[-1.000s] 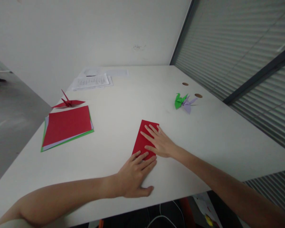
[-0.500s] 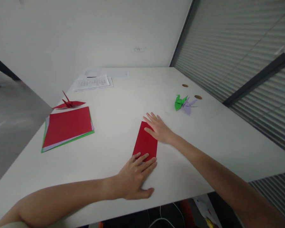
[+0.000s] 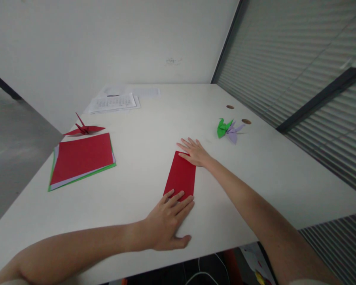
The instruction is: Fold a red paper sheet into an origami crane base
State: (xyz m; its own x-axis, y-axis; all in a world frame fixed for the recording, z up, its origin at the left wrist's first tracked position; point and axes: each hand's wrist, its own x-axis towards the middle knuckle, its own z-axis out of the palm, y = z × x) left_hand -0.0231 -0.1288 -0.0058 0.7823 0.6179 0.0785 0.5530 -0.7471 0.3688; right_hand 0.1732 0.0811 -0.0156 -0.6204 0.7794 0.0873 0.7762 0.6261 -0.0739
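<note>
A red sheet of paper (image 3: 181, 175), folded to a narrow rectangle, lies flat on the white table. Across its near end rests my left hand (image 3: 169, 221), palm down with the fingers stretched and the thumb apart. At the far right corner of the paper is my right hand (image 3: 195, 152), fingers spread; its thumb lies over the paper and the other fingertips reach past the far edge. Neither hand grips anything.
To the left lies a stack of red, lilac and green paper (image 3: 82, 157), a red paper crane (image 3: 84, 129) behind it. Green (image 3: 223, 128) and lilac (image 3: 233, 133) cranes stand at the right. Written sheets (image 3: 114, 103) lie at the back. The table's near edge (image 3: 213, 253) runs below my hands.
My right hand has slid away from me, from the middle of the red paper to its far edge. The left hand stays in place on the near end.
</note>
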